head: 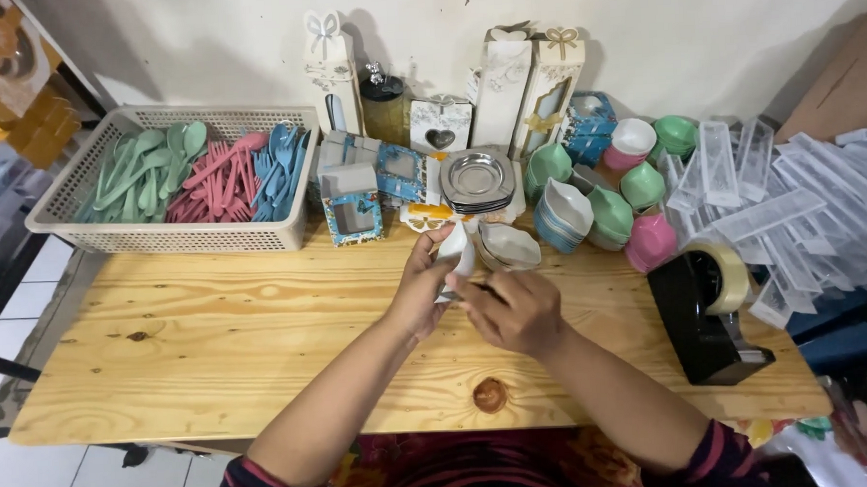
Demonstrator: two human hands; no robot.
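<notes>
Gripping a white piece [460,254], both hands' fingers [432,256] hide its shape.

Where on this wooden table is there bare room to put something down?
The widest bare patch of the wooden table runs from the spoon basket down to the near edge, left of the left hand. A smaller patch lies between the right hand and the black tape dispenser. The back edge is crowded with gift boxes, bowls and clear plastic cases.

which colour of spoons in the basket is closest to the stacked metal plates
The blue spoons, lying at the right end of the basket, the side toward the metal plates. The pink spoons sit mid-basket and the green spoons lie farthest left.
</notes>
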